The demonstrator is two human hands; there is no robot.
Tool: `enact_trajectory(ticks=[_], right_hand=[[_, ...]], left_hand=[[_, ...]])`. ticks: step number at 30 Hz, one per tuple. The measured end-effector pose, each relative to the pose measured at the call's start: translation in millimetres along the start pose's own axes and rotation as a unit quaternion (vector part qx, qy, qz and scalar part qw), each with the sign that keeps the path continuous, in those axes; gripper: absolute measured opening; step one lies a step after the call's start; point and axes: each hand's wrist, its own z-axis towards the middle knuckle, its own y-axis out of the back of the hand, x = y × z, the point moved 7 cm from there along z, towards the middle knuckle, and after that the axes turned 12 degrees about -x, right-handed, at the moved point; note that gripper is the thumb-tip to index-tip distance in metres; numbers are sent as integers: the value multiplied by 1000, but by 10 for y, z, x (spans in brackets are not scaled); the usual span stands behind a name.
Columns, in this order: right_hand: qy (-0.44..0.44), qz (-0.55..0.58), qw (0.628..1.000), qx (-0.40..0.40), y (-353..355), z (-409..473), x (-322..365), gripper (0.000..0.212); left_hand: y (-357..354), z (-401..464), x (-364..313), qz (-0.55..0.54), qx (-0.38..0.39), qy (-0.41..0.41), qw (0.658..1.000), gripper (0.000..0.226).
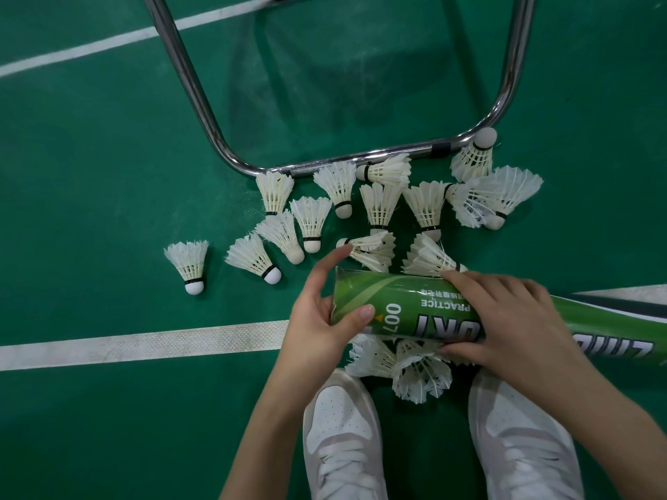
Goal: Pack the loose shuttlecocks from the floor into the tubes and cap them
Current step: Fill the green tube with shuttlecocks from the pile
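Head view: tube (contents hidden)

Green court floor fills the view, matte and lightly scuffed. One white boundary line runs across, out to the left of where the grip sits, level with it; a second white line slants across the far upper left. Beyond the grip, a chrome tube frame bends in a U, its base bar lying on the floor with two dark bands on it. Nearest the camera, below the grip, stand two white lace-up shoes, toes pointing up-frame, side by side and slightly apart.
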Motion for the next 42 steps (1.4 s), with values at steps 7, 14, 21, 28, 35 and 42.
enact_trajectory(ticks=[7, 14, 21, 28, 35, 42], right_hand=[[3, 9, 1000, -4, 6, -19, 9, 94], [1, 9, 1000, 3, -21, 6, 5, 94], [-6, 12, 1000, 18, -59, 50, -11, 93], [-5, 14, 1000, 19, -63, 49, -14, 95], [0, 7, 1000, 16, -62, 54, -17, 94], [0, 7, 1000, 20, -58, 44, -14, 94]], left_hand=[[-31, 22, 22, -15, 46, -4, 999, 63], [-8, 49, 32, -16, 27, -1, 1000, 60], [139, 123, 32, 55, -22, -9, 998, 65], [579, 196, -120, 41, -123, -62, 990, 46], [1156, 485, -53, 155, -285, -135, 936, 43], [1273, 788, 65, 295, -272, -115, 909, 55]])
